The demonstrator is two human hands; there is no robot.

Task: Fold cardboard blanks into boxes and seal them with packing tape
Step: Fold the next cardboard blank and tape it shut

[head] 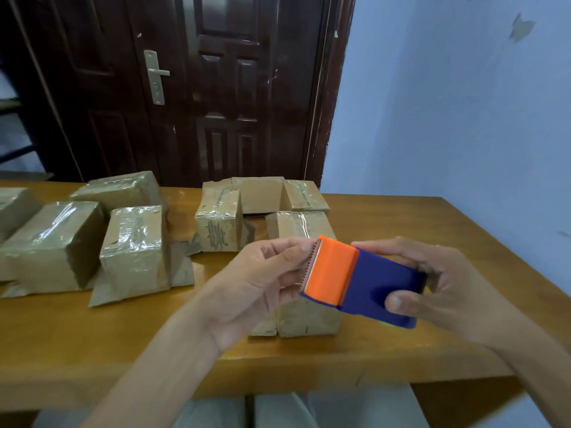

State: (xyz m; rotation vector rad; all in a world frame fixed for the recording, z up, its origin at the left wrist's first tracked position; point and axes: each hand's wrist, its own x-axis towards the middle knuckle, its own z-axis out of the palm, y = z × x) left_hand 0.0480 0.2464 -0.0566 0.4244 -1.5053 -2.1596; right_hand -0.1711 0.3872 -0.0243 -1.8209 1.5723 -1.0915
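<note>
I hold a blue and orange tape dispenser (pixel 361 282) in the air above a small cardboard box (pixel 306 319) that stands on the wooden table (pixel 401 230). My right hand (pixel 432 282) grips the blue body from the right, thumb on its near face. My left hand (pixel 265 273) pinches at the toothed cutting edge beside the orange end, fingertips closed on it. The box under the dispenser is partly hidden by both hands.
Several taped cardboard boxes (pixel 133 251) stand on the left half of the table, with more boxes (pixel 217 223) and an open cardboard blank (pixel 262 194) at the back centre. A dark door is behind the table, a pale blue wall to the right.
</note>
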